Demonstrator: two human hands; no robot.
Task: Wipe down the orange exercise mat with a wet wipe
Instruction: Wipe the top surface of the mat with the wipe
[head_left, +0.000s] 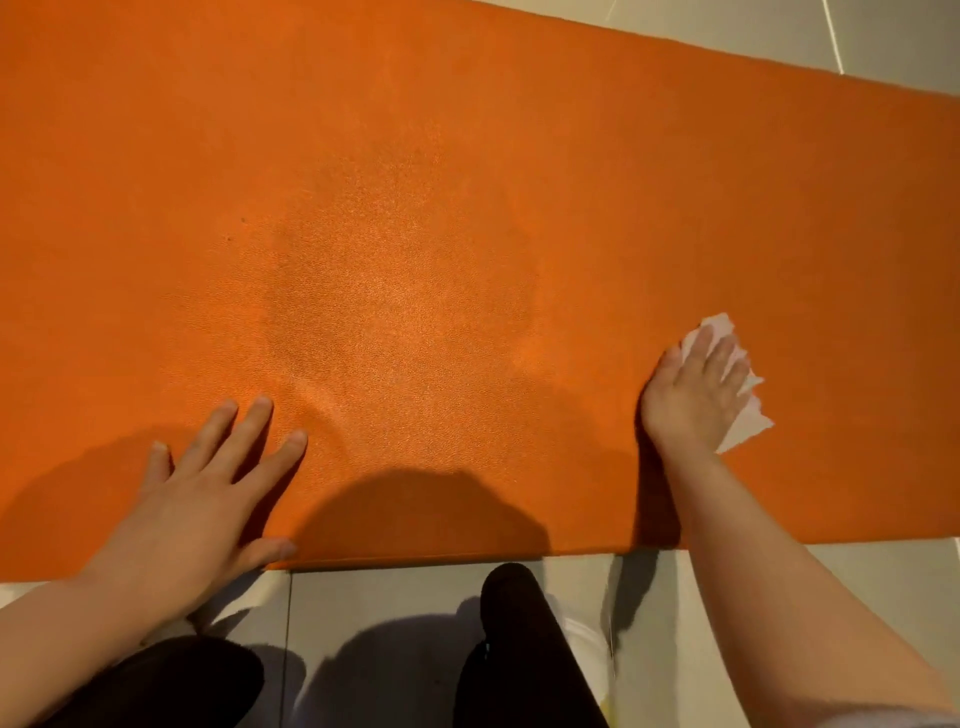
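Note:
The orange exercise mat (415, 182) lies flat across the floor and fills most of the view. My left hand (208, 493) rests flat on its near edge at the lower left, fingers spread and straight. My right hand (696, 389) presses a white wet wipe (748, 410) onto the mat at the right, fingers straight on top of it. The wipe sticks out beyond the fingertips and along the hand's right side. A paler, sheeny patch shows on the mat's middle.
Pale floor tiles (389, 597) run along the mat's near edge and past its far right corner (883, 41). My knees in dark trousers (519, 649) are on the tiles just before the mat.

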